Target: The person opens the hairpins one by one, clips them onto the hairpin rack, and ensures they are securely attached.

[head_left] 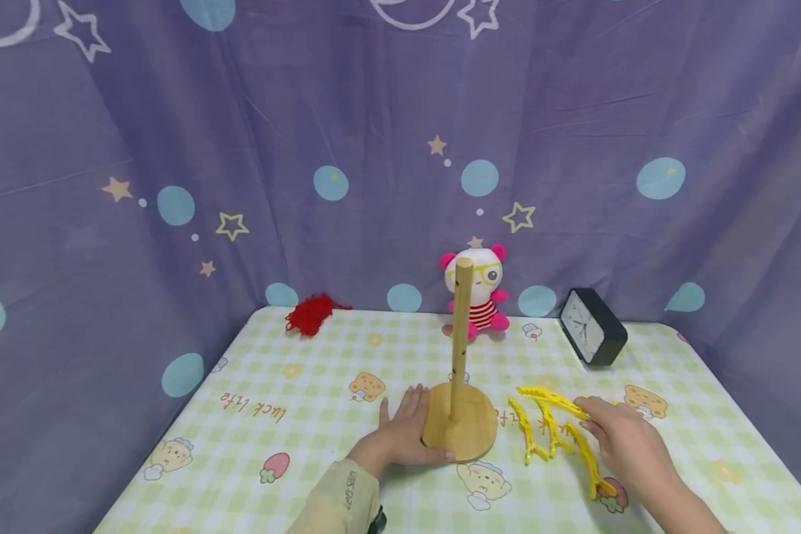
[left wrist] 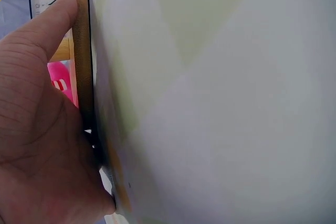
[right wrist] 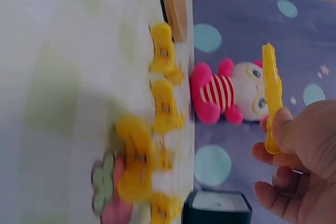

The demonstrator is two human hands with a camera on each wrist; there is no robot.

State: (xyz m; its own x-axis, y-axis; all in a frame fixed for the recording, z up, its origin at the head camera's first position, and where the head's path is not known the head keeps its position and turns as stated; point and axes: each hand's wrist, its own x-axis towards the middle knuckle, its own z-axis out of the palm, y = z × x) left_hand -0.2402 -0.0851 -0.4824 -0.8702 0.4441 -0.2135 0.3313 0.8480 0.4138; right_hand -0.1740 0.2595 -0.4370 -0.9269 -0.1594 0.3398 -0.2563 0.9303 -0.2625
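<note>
A wooden stand has a round base (head_left: pixel 475 426) and an upright post (head_left: pixel 463 334) with small dark marks along it. At the base's left side rests my left hand (head_left: pixel 400 437), fingers extended and thumb along the front rim. The left wrist view shows that thumb (left wrist: pixel 58 19) against the base's edge (left wrist: pixel 81 51). My right hand (head_left: pixel 624 437) pinches a long yellow plastic piece (right wrist: pixel 272 87) between thumb and fingers, lifted above the table. Under and beside it lie several more yellow branch-shaped pieces (head_left: pixel 526 430) with forked ends, right of the base.
A pink-and-white plush bear (head_left: pixel 486 289) sits behind the post. Toward the back right stands a black desk clock (head_left: pixel 597 326). A bundle of red string (head_left: pixel 311 314) lies at the back left. The checked tablecloth (head_left: pixel 294 400) ends at a purple curtain (head_left: pixel 374 148).
</note>
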